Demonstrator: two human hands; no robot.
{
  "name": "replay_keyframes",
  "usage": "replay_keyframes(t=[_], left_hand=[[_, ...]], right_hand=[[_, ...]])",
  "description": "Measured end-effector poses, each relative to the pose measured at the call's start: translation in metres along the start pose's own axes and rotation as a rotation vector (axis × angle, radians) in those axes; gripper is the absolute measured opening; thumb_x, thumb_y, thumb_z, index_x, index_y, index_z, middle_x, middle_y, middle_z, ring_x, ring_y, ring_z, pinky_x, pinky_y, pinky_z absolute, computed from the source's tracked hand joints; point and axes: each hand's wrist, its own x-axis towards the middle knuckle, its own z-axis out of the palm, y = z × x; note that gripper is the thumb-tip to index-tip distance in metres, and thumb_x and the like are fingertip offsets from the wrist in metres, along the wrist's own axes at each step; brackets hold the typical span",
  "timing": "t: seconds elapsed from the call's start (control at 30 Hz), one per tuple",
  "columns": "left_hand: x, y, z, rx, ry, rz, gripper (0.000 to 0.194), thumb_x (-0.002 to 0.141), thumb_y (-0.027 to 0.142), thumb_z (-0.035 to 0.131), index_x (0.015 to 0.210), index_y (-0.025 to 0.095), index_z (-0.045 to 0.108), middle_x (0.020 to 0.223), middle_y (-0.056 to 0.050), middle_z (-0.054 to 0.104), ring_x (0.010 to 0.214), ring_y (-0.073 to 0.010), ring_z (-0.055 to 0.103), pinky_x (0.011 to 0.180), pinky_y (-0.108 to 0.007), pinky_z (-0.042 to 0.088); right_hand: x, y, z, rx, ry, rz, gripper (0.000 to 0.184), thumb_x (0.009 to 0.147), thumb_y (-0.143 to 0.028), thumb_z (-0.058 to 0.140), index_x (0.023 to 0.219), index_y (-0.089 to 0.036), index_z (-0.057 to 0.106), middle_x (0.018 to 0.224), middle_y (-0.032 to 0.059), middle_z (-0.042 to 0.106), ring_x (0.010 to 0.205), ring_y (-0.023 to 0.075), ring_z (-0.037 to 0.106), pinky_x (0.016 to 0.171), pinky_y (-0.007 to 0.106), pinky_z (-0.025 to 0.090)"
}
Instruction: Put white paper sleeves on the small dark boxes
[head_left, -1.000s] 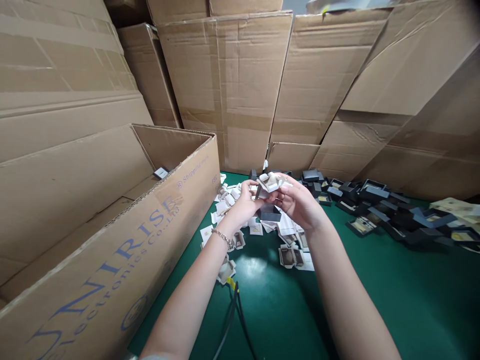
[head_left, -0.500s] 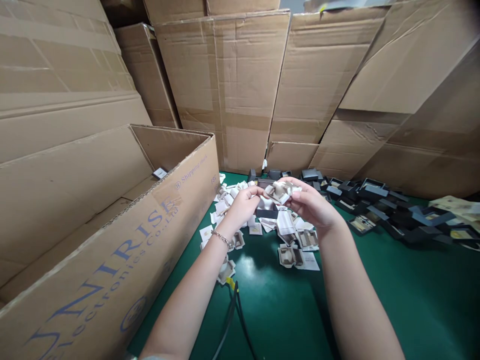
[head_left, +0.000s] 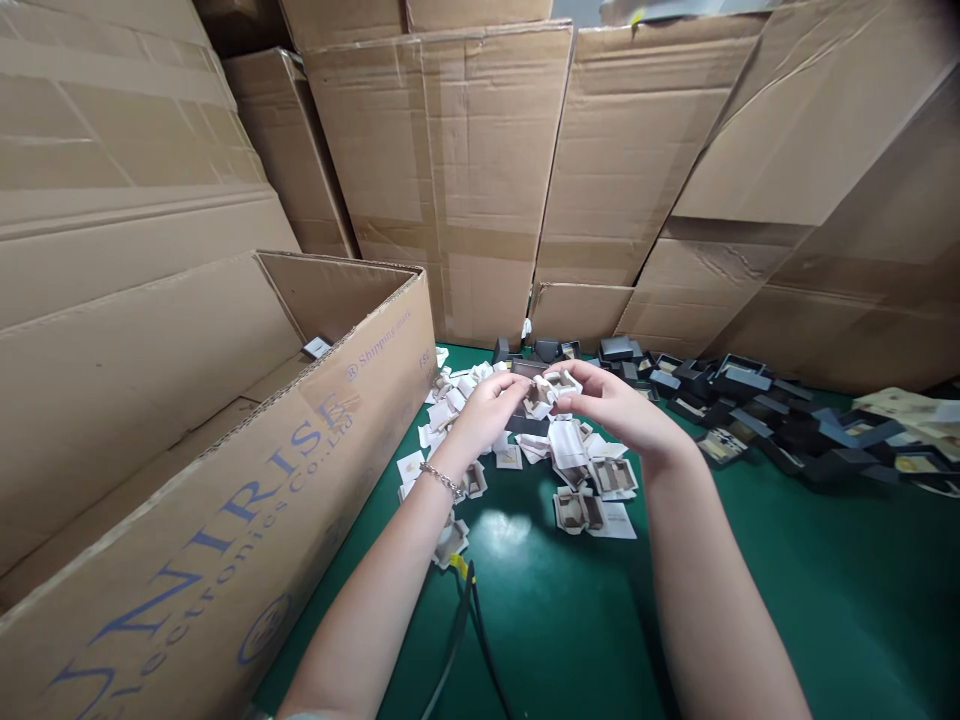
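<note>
Molded insert [head_left: 553, 390], seemingly paper pulp, sits pinched between the fingers of left hand [head_left: 491, 405] and right hand [head_left: 611, 405].

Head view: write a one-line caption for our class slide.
Two bare hands hold a folded whitish card insert above a green tabletop beside a large brown cardboard box.

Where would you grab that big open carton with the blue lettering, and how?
I'd grip the carton by the top edge of its lettered wall, coming from above, thumb outside and fingers inside. That wall stands upright, looks thin, and its rim is exposed above the open inside. It's long, so a second hold farther along would probably help.
</note>
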Motion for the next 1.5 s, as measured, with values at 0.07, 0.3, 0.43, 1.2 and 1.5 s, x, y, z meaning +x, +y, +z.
replay_keyframes(t=[0.07, 0.3, 0.43, 1.2, 1.5], left_hand=[[0.001, -0.002, 0.000, 0.015, 0.020, 0.004, 0.023, 0.089, 0.028, 0.046, 0.080, 0.013, 0.060, 0.086, -0.003, 0.059, 0.083, -0.0138, 0.051, 0.076, -0.024, 0.038], [0.007, -0.015, 0.002, 0.020, 0.122, 0.070, 0.025, 0.089, 0.030, 0.046, 0.074, 0.013, 0.057, 0.080, -0.004, 0.054, 0.078, -0.0142, 0.049, 0.072, -0.025, 0.037], [0.011, -0.025, 0.001, 0.040, 0.204, 0.092, 0.027, 0.090, 0.031, 0.046, 0.075, 0.013, 0.059, 0.082, -0.005, 0.055, 0.082, -0.0153, 0.050, 0.076, -0.025, 0.037], [0.006, -0.017, 0.000, -0.002, 0.189, 0.069, 0.029, 0.086, 0.042, 0.055, 0.079, 0.014, 0.062, 0.088, -0.005, 0.061, 0.092, -0.0177, 0.054, 0.087, -0.028, 0.039], [0.006, -0.015, 0.002, -0.071, 0.175, 0.020, 0.043, 0.090, 0.053, 0.043, 0.081, 0.014, 0.060, 0.087, -0.006, 0.060, 0.091, -0.0179, 0.054, 0.081, -0.028, 0.041]], right_hand=[[0.001, 0.001, 0.000, -0.013, 0.004, 0.003, 0.033, 0.078, -0.030, 0.068, 0.108, -0.021, 0.055, 0.098, 0.0016, 0.059, 0.087, 0.0122, 0.057, 0.078, 0.025, 0.047], [0.011, 0.005, 0.013, 0.004, 0.092, -0.053, 0.077, 0.065, -0.035, 0.079, 0.131, -0.023, 0.040, 0.112, 0.0067, 0.054, 0.089, 0.0151, 0.057, 0.075, 0.028, 0.049], [0.018, 0.008, 0.027, 0.044, 0.130, -0.102, 0.089, 0.063, -0.032, 0.080, 0.137, -0.024, 0.031, 0.107, 0.0068, 0.056, 0.091, 0.0175, 0.058, 0.078, 0.032, 0.050], [0.019, 0.014, 0.027, 0.161, 0.115, -0.098, 0.083, 0.069, -0.022, 0.071, 0.140, -0.029, 0.031, 0.114, 0.0041, 0.052, 0.087, 0.0113, 0.057, 0.078, 0.024, 0.047], [0.017, 0.014, 0.023, 0.219, 0.076, -0.080, 0.081, 0.070, -0.022, 0.068, 0.141, -0.033, 0.030, 0.102, 0.0008, 0.057, 0.079, 0.0106, 0.054, 0.076, 0.024, 0.045]])
